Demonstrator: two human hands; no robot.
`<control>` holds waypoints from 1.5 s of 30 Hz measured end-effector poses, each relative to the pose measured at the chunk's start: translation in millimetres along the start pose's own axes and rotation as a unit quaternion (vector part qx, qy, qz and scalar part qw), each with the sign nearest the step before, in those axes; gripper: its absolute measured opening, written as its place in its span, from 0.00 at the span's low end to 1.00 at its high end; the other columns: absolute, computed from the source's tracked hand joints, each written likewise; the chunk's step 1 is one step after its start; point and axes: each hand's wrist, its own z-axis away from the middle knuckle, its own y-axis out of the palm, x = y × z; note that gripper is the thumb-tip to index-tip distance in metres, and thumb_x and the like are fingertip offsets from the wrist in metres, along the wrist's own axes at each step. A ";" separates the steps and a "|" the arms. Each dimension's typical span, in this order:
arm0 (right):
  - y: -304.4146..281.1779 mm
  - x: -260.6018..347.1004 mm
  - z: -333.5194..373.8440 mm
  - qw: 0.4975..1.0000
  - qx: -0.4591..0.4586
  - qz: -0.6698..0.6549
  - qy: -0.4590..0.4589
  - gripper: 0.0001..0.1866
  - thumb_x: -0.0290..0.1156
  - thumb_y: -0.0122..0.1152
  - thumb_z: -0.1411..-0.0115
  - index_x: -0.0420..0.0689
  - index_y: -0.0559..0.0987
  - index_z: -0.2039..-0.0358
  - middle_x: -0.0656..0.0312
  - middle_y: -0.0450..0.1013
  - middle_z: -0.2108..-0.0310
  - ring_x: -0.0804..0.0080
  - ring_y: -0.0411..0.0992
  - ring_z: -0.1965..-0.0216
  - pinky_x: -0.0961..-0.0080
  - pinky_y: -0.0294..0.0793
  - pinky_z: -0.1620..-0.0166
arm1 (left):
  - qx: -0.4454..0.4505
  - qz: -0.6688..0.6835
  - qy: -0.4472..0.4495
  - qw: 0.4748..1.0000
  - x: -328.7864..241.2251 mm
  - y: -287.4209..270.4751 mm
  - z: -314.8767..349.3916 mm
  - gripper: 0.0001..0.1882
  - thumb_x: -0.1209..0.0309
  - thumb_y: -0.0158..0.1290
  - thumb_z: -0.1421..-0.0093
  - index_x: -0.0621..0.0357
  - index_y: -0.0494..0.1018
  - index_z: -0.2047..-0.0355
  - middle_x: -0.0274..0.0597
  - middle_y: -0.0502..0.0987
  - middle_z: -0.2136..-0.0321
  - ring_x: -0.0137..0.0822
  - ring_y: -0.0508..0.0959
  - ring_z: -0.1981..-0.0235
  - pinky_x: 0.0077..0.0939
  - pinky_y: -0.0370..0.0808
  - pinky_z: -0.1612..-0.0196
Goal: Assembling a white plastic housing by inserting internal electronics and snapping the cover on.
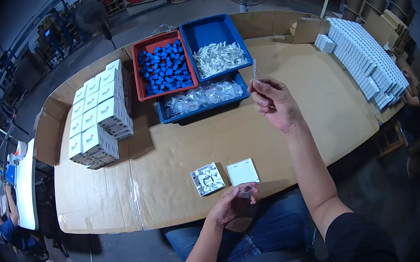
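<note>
Boxes [92, 116] are stacked, frame [208, 179] and plate [242, 170] seemingly unjoined, bag [246, 192] held by left hand [231, 203], strip [254, 68] by right hand [275, 103].

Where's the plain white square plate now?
In the head view, the plate sits lower centre on cardboard, just beyond the left hand, right of the grey-white square piece.

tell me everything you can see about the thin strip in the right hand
The strip is slim, straight and pale, and looks like plastic. It points up, nearly upright in the picture, pinched between the thumb and fingertips of the right hand, which hide its lower end. Its upper part shows beside the corner of the upper blue tray. Finer detail is too small to tell.
</note>
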 end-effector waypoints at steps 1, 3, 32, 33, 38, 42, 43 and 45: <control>4.0 2.3 8.2 1.000 0.016 0.002 0.010 0.09 0.31 0.70 0.34 0.42 0.85 0.57 0.61 0.80 0.63 0.88 0.65 0.76 0.87 0.59 0.75 | 0.000 0.012 0.029 0.999 1.3 0.6 0.3 0.36 0.45 0.53 0.30 0.66 0.69 0.37 0.44 0.79 0.51 0.37 0.78 0.55 0.33 0.75 0.45; 1.3 5.3 18.3 1.000 0.022 0.002 0.009 0.09 0.31 0.70 0.35 0.42 0.86 0.57 0.61 0.80 0.63 0.88 0.65 0.76 0.87 0.59 0.74 | -0.032 0.004 0.037 0.999 2.5 7.9 2.5 0.35 0.43 0.52 0.31 0.64 0.71 0.39 0.40 0.79 0.55 0.39 0.77 0.56 0.36 0.73 0.45; 54.0 -32.3 161.4 0.842 0.194 0.501 -0.059 0.06 0.19 0.68 0.40 0.39 0.84 0.62 0.64 0.78 0.70 0.82 0.68 0.74 0.80 0.65 0.70 | -0.210 -0.020 0.119 0.970 -26.2 103.1 75.3 0.30 0.49 0.46 0.25 0.62 0.69 0.37 0.48 0.81 0.46 0.41 0.83 0.50 0.36 0.80 0.48; 52.5 -36.8 156.7 0.843 0.195 0.499 -0.056 0.06 0.19 0.68 0.40 0.39 0.84 0.62 0.64 0.78 0.70 0.82 0.68 0.74 0.80 0.65 0.70 | -0.218 -0.021 0.116 0.969 -25.8 103.6 75.1 0.29 0.49 0.47 0.25 0.62 0.69 0.37 0.48 0.81 0.46 0.42 0.83 0.50 0.36 0.80 0.48; 54.5 -51.4 139.9 0.830 0.299 0.471 -0.026 0.07 0.16 0.67 0.42 0.36 0.84 0.63 0.59 0.78 0.60 0.69 0.77 0.61 0.75 0.75 0.59 | -0.229 -0.017 0.115 0.966 -23.8 97.3 76.1 0.27 0.50 0.47 0.25 0.58 0.70 0.38 0.44 0.80 0.47 0.44 0.82 0.49 0.41 0.79 0.47; 52.9 -64.6 134.2 0.839 0.311 0.447 -0.018 0.07 0.16 0.67 0.42 0.37 0.84 0.62 0.58 0.78 0.59 0.69 0.77 0.59 0.75 0.75 0.56 | -0.240 -0.026 0.120 0.963 -21.6 86.8 78.3 0.26 0.52 0.49 0.25 0.60 0.71 0.40 0.45 0.80 0.49 0.44 0.83 0.50 0.40 0.81 0.48; 52.3 -65.4 132.9 0.835 0.318 0.450 -0.003 0.07 0.17 0.67 0.42 0.37 0.85 0.62 0.58 0.78 0.58 0.68 0.77 0.58 0.74 0.76 0.55 | -0.241 -0.026 0.118 0.963 -21.7 85.9 78.6 0.26 0.52 0.49 0.25 0.60 0.71 0.40 0.45 0.80 0.49 0.44 0.83 0.50 0.40 0.81 0.48; 50.1 -64.2 131.0 0.831 0.323 0.452 0.013 0.07 0.18 0.68 0.42 0.37 0.85 0.62 0.58 0.78 0.58 0.67 0.77 0.57 0.73 0.76 0.54 | -0.256 -0.044 0.117 0.959 -21.8 85.8 77.9 0.25 0.52 0.49 0.25 0.61 0.72 0.41 0.45 0.81 0.49 0.44 0.83 0.50 0.40 0.82 0.49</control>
